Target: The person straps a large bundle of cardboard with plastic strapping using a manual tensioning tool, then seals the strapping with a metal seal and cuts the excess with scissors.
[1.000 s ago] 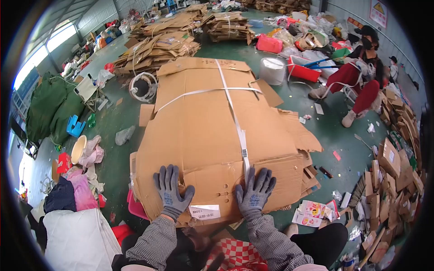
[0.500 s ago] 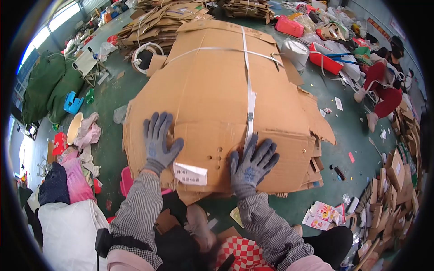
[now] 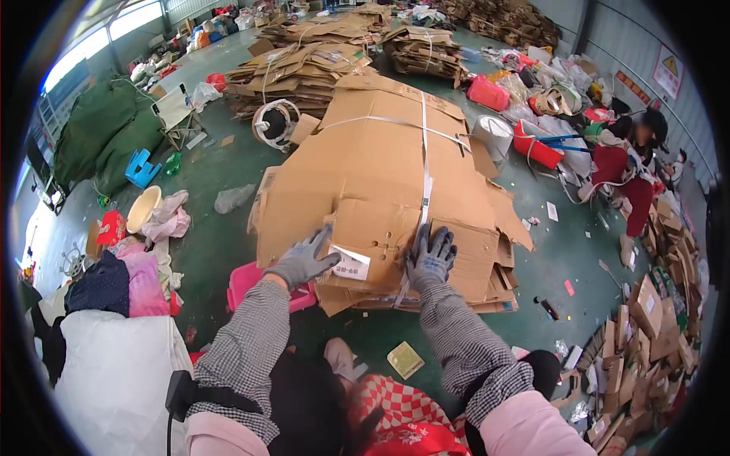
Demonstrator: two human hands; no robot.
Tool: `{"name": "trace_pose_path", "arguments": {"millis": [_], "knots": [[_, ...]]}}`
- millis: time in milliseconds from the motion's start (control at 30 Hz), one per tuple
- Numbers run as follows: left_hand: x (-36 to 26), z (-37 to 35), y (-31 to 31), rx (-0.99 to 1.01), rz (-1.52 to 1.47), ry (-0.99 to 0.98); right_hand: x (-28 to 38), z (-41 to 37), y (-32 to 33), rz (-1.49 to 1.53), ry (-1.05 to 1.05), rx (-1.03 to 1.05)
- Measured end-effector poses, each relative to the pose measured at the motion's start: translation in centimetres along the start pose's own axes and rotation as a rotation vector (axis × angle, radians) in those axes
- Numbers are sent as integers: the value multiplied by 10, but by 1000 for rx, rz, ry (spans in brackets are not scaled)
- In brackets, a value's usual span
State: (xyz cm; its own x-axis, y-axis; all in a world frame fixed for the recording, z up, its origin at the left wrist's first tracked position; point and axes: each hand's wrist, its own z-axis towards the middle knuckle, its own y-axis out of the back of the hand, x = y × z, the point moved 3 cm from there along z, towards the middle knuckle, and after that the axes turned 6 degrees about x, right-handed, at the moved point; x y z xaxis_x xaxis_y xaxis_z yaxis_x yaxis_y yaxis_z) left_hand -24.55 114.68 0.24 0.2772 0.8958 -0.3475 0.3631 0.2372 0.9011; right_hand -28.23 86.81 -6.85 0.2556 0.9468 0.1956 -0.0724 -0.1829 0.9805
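A large strapped bundle of flattened cardboard [image 3: 380, 163] lies in front of me. A white strap [image 3: 424, 144] runs lengthwise over it and another crosses near its far end. My left hand [image 3: 306, 260], in a grey glove, is open at the near left edge, fingers stretched beside a white printed label [image 3: 351, 264]. Flat on the near right part of the cardboard rests my right hand [image 3: 432, 257], also gloved, its fingers apart and close to the lengthwise strap. A pink plastic container [image 3: 248, 286] sits on the floor, partly hidden behind my left forearm.
More cardboard stacks [image 3: 304, 72] stand beyond the bundle. Clothes [image 3: 141, 281] and a white sack [image 3: 122, 357] lie on the left. Loose cardboard [image 3: 631, 365] is heaped on the right. Another person [image 3: 620, 171] sits at the right beside piled plastics and a red container [image 3: 536, 146].
My view has tilted up and shifted left, showing more background. My left hand has slid toward the near left edge beside the label. My right hand stays flat near the strap.
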Motion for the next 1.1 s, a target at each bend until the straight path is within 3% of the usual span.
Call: {"name": "trace_pose_path", "arguments": {"millis": [33,100,133,167,233,300,433,500,567,633,700,767,800,867,967,1000,1100], "knots": [[8,-19,2,135,-66,-46,-9,-2,13,-3,3,-9],[26,-57,19,148,-180,-28,-30,8,40,-13,179,242],[37,-80,21,183,-295,0,-50,18,43,99,172,372],[49,-105,22,90,-365,35,-64,27,45,208,165,503],[81,-151,12,-46,-471,66,-65,0,92,-24,122,370],[117,-187,-10,-146,-433,41,-78,8,97,50,211,357],[189,-250,-83,-291,-595,96,-34,-28,160,112,383,342],[196,-281,-118,-234,-1258,155,-28,-41,164,118,460,275],[195,-303,-135,-291,-1342,93,-18,-53,167,190,482,324],[229,-314,-173,-247,-1426,117,-11,-81,164,286,475,213],[254,-323,-208,-223,-1654,32,-2,-96,160,278,413,464],[208,-353,-181,-286,-1244,214,-8,-84,126,251,517,405],[210,-354,-182,-292,-1239,204,-9,-90,124,253,519,393],[225,-369,-208,-329,-1506,225,-8,-104,115,270,479,430],[270,-376,-254,-384,-1606,254,-18,-110,101,351,534,504],[248,-384,-239,-341,-1492,350,-24,-116,102,349,496,459],[325,-380,-299,-234,-1678,275,-35,-131,96,292,385,533]]}}
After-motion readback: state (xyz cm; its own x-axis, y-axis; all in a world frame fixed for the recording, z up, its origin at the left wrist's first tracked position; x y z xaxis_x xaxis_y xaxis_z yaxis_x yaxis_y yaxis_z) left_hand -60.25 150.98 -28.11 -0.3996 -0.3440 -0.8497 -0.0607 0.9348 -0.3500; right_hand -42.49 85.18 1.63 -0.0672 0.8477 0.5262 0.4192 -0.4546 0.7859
